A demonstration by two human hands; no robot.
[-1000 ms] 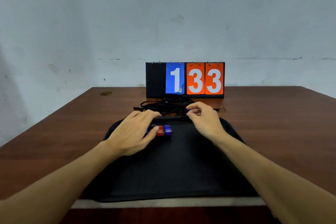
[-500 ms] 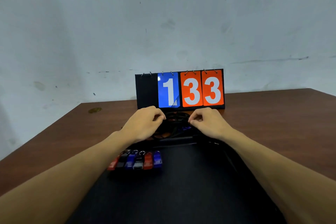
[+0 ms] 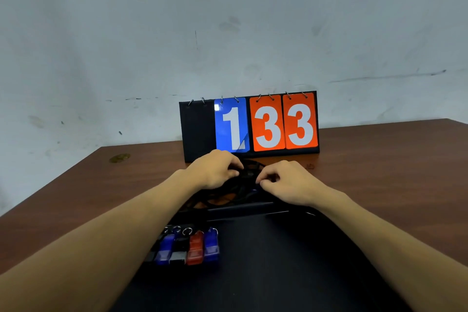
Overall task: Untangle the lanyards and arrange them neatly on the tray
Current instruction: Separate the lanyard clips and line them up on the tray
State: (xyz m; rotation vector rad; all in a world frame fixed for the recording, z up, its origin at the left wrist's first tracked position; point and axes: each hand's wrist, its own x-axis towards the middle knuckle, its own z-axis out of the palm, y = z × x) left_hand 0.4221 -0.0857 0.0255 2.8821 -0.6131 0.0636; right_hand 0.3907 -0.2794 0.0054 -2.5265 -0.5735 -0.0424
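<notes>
From my remote seat, the far left shows the brown wood-grain bench (image 3: 76, 197), smooth and matte, with a small yellowish blotch (image 3: 119, 158) near its back edge. My left hand (image 3: 215, 172) reaches forward past the tray's far rim, knuckles up, fingers curled down into the black cord lanyards (image 3: 244, 186) and gripping several strands. Below that forearm, on the tray's left half, lies a tight row of small glossy plastic pieces (image 3: 187, 248) in translucent blue, black and red, blocky in shape, each topped by a thin metal ring. The lanyards sit as a knotted heap of thin looping cord on the bench, just beyond the tray and touching its rim, between both hands. Behind them stands a black flip scoreboard (image 3: 249, 124) with ring-bound cards, one shiny blue "1" and two orange "3"s. My right hand (image 3: 291, 183) pinches a strand at the tangle's right side, fingertips drawn together. The flat black rounded tray (image 3: 291, 273) has a dull, slightly textured surface.
</notes>
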